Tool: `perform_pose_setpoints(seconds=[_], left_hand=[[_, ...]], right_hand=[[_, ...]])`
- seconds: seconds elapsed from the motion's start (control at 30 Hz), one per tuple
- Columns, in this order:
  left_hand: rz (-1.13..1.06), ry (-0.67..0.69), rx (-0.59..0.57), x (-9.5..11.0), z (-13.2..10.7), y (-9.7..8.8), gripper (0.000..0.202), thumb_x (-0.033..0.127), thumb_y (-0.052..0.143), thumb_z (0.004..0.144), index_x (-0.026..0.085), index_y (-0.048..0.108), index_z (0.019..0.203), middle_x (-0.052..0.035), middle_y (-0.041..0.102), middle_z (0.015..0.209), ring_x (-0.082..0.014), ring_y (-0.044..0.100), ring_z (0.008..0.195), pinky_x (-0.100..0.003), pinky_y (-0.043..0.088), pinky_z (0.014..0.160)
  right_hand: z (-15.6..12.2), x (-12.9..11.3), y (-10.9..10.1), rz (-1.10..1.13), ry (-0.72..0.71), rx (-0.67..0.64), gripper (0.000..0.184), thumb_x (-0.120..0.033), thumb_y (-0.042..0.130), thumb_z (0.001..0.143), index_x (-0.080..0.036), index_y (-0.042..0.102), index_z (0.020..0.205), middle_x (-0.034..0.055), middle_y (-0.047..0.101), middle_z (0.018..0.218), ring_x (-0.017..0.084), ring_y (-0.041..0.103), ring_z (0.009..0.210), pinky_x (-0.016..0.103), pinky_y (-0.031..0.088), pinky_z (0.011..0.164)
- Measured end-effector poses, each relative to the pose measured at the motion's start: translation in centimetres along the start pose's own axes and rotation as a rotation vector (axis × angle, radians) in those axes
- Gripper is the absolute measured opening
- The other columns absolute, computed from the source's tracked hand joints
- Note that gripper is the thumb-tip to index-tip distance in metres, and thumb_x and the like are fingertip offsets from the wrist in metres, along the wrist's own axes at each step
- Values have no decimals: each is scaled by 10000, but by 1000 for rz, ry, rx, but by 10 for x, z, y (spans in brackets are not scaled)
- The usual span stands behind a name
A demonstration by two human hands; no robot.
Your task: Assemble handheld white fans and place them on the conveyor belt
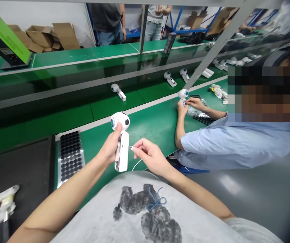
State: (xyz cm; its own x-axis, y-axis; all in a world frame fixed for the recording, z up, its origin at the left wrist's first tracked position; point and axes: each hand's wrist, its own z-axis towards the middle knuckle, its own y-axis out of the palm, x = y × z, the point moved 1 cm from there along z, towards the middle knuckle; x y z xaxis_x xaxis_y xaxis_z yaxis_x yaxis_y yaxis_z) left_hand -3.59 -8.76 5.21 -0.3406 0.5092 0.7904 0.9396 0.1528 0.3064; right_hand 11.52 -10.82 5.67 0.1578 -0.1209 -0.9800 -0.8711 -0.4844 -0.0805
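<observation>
My left hand is closed round the white handle of a handheld fan with a football-patterned head, held upright above the green bench. Just right of the handle, my right hand pinches a small cable plug. The plug's tip sits close to the handle, apart from it. A thin white cable hangs down from my right hand.
A sheet of black round pads lies at the left. Several similar fans ride the belt beyond. A co-worker in a light blue shirt at my right handles another fan. Two people stand at the back near cardboard boxes.
</observation>
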Motion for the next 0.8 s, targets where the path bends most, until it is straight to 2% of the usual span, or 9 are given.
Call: perform_pose_setpoints(seconds=[0.17,0.27,0.4,0.5,0.67,0.73,0.8], left_hand=[[76,51,20,-1,-4,12,504,640,632,598,162,474,590,55,409,452,-57,385,366,-184,283,346],[127,76,-12,-1,-7,16,432,578,638,643,169,500,670,56,432,486,-64,392,397,-193,313,385],[286,180,-23,-5,-7,13,375,465,646,692,172,561,911,8,558,688,-103,494,577,-211,402,537],[422,232,-17,-9,-3,11,396,412,663,681,167,573,978,-38,602,830,-150,534,704,-240,422,624],[572,123,31,-12,1,18,444,517,604,664,196,568,968,-58,634,885,-226,574,809,-316,442,738],[679,89,52,-18,4,15,497,565,607,609,209,570,953,-82,645,959,-282,576,895,-371,436,815],[713,74,20,-28,12,6,542,598,579,605,228,552,1001,-91,636,1050,-312,571,968,-408,432,861]], right_hand=[[-3,-2,0,26,-4,-14,129,-298,487,856,-173,512,834,-20,571,666,96,522,622,240,408,612],[-3,-2,-3,4,-8,-5,117,-280,482,853,-170,509,824,-19,564,662,99,525,629,237,410,607],[-2,0,-10,-133,23,5,118,-267,493,835,-175,498,761,-35,531,613,86,491,558,222,390,559],[-1,5,-14,-186,53,-18,120,-259,492,829,-181,480,738,-39,524,592,84,474,529,216,379,535],[-4,15,-16,-187,46,25,87,-218,488,817,-178,495,740,-44,524,569,76,482,521,202,394,556],[-4,23,-15,-139,110,-16,43,-183,508,786,-176,502,744,-55,509,541,73,499,518,179,392,531],[-3,34,-14,-75,179,-12,10,-180,522,765,-173,515,759,-61,505,535,70,505,510,165,395,517]])
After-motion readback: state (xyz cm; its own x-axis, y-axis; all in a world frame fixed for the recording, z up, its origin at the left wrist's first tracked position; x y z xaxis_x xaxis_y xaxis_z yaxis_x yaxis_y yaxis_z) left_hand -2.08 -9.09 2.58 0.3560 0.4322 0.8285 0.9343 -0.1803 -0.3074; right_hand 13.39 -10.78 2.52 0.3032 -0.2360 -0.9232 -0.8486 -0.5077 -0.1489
